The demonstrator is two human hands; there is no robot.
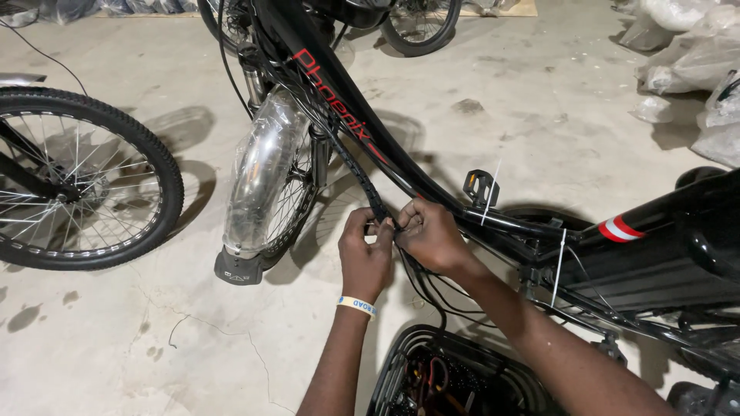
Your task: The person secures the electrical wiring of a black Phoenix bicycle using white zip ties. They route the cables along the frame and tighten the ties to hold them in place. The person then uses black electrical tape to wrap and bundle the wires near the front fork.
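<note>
Looking down from the head camera, both hands meet at the lower end of a black spiral cable wrap [362, 173] that runs along the down tube of a black bicycle frame [339, 85] with red lettering. The left hand [364, 254], with a pale wristband [356, 305] on the wrist, is closed around the wrap's end, fingers curled and thumb pressed against it. The right hand [430, 235] is closed too, pinching the same end from the other side, so the fingertips of the two hands touch or nearly touch. Thin black cables [424, 289] drop from under the hands toward an open black compartment [455, 377] at the bottom edge; what lies inside it looks like wiring, though the view is too dark to be sure.

Just left of the hands, the front wheel carries a mudguard wrapped in clear plastic [262, 173]. A black pedal [479, 187] stands just right of the hands, and a white cable tie [559, 262] hangs on the frame farther right. A second bicycle's wheel [77, 181] stands well apart at the left, on the concrete floor [539, 115]. Clear plastic bags [686, 54] lie in the upper right corner.
</note>
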